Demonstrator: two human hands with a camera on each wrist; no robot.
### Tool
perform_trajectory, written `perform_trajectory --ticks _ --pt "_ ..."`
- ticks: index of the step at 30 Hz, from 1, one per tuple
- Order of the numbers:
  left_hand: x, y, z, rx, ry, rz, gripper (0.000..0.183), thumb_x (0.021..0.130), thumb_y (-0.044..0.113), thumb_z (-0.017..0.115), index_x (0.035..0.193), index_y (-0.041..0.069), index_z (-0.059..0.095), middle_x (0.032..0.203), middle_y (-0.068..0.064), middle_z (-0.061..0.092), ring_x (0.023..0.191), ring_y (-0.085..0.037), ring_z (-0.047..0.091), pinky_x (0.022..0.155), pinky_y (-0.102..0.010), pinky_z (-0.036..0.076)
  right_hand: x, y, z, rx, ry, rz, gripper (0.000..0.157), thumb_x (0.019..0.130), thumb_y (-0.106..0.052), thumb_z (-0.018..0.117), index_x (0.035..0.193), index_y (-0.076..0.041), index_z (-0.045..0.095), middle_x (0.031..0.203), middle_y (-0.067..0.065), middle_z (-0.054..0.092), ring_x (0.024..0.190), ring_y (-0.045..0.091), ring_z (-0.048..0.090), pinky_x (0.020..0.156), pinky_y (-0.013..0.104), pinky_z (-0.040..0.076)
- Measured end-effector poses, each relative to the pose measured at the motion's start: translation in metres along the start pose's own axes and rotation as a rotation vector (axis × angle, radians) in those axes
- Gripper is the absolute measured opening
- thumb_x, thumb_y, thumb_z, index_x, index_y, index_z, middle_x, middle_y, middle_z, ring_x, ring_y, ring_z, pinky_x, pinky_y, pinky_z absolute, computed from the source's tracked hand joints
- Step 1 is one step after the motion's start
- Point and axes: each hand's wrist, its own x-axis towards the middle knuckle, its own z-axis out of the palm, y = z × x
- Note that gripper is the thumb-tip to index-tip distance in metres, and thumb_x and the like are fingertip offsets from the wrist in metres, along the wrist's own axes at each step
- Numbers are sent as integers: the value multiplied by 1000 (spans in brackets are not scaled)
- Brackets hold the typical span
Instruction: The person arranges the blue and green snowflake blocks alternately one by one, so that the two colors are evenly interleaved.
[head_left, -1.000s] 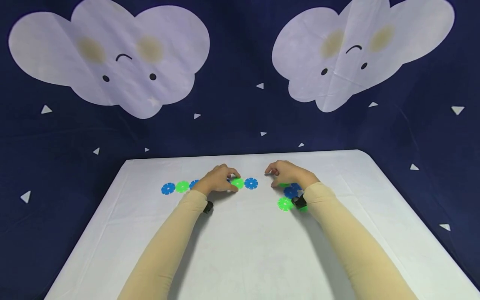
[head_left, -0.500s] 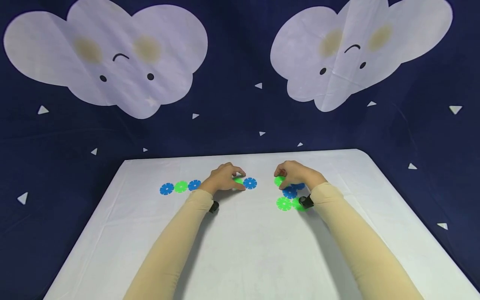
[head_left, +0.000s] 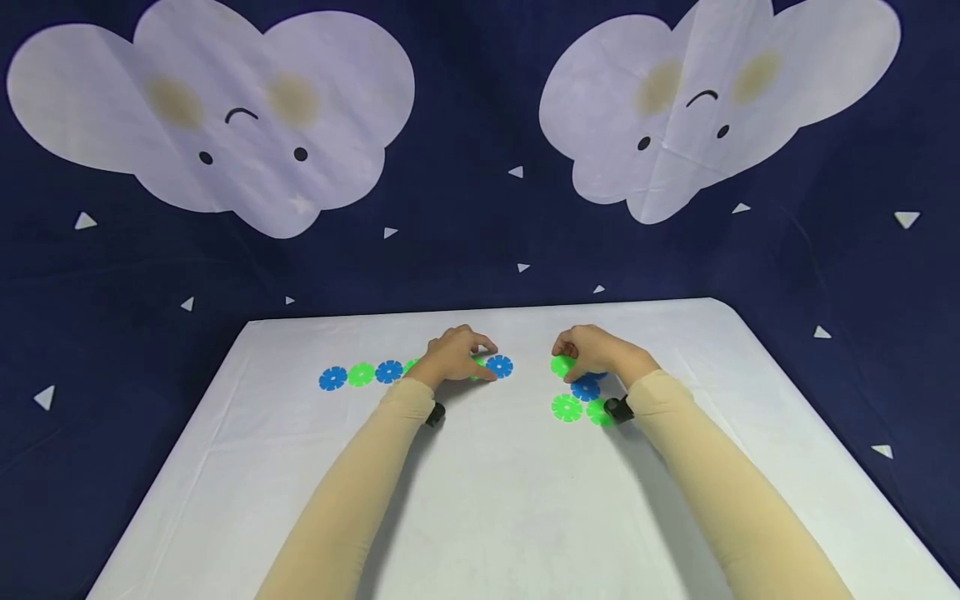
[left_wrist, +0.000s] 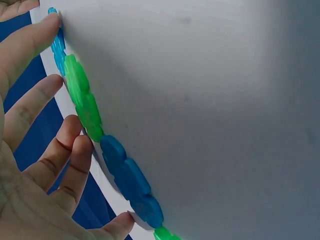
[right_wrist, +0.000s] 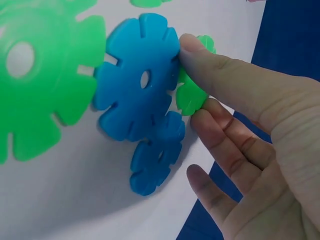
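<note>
Pinching a notched green disc [head_left: 562,366], the right hand [head_left: 592,348] had its thumb on one side of the piece and curled fingers on the other. That disc was at the far left of a small cluster on the white tabletop [head_left: 487,500]. In the right wrist view, a tilted blue disc [right_wrist: 140,77] stood just beside the thumb and overlapped a lower blue disc [right_wrist: 157,155]. Two more green discs [head_left: 566,407] lay nearer the person, one of them close to the black wrist camera [head_left: 619,408].

The left hand [head_left: 450,357] arched over a row of blue and green pieces, its fingers loosely spread. Thumb and forefinger were apart, at the near and far sides of the blue end disc [head_left: 499,367]; how firmly they touched it could not be told. In the left wrist view, a green neighbour [left_wrist: 82,97] and another blue piece [left_wrist: 132,182] continued the line, edge to edge. Beige sleeves [head_left: 720,475] covered both arms, and a dark blue backdrop [head_left: 465,208] with clouds [head_left: 217,183] hung beyond.
</note>
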Motion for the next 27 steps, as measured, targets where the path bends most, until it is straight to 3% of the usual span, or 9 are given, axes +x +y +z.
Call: perform_trajectory --ticks 22,27 --pt "6 9 8 -50 14 3 48 84 40 93 129 30 80 127 -1 65 126 -26 56 117 -63 37 -8 7 -2 -1 2 47 42 84 -18 94 118 -2 75 111 10 72 104 24 64 101 42 56" --pt "6 9 8 -25 30 11 51 84 41 93 131 28 79 126 -2 67 122 -24 59 114 -61 41 -9 3 -4 -24 -10 83 45 85 -20 93 120 0 73 114 13 71 104 25 63 100 44 57"
